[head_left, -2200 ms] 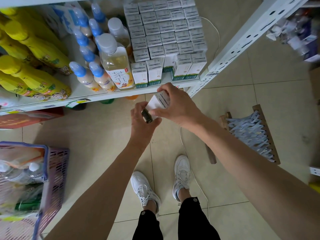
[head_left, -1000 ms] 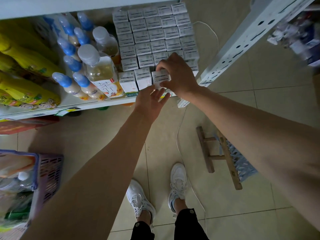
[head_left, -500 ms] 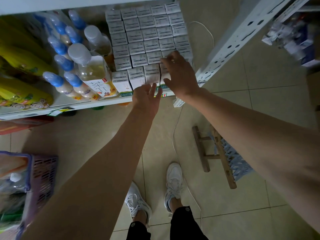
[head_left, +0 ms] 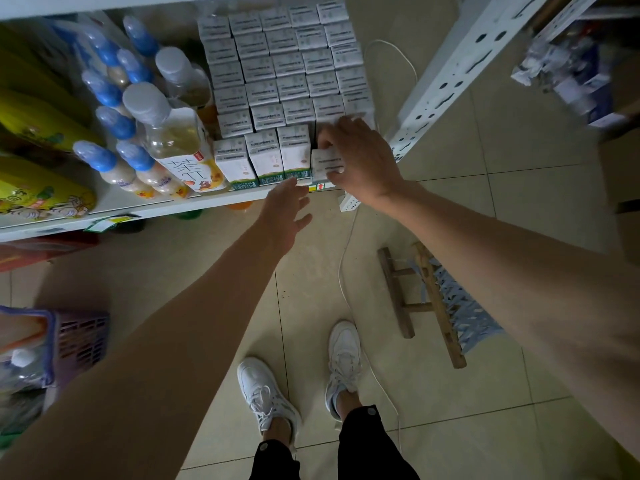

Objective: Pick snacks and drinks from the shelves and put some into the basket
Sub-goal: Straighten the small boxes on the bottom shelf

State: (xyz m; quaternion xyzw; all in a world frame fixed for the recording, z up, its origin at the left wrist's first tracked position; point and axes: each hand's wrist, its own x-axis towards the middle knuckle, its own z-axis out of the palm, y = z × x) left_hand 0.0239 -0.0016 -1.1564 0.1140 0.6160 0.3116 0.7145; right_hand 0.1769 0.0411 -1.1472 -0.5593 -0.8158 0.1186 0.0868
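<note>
Item count: white metal shelf [head_left: 152,206] and tiled floor [head_left: 485,393]

Visible quantities: two hands, left hand [head_left: 284,211] and right hand [head_left: 360,161]; four front-row white drink cartons with green bases [head_left: 263,157]; two clear tea bottles with grey caps [head_left: 173,140]; at least seven small blue-capped bottles [head_left: 104,161]; one purple plastic basket [head_left: 76,341]; one wooden stool [head_left: 426,299]; two white sneakers [head_left: 266,389].

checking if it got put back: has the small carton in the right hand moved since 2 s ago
Yes. The carton went from below the shelf edge up onto the shelf, at the right end of the front row; the right hand grips it.
</note>
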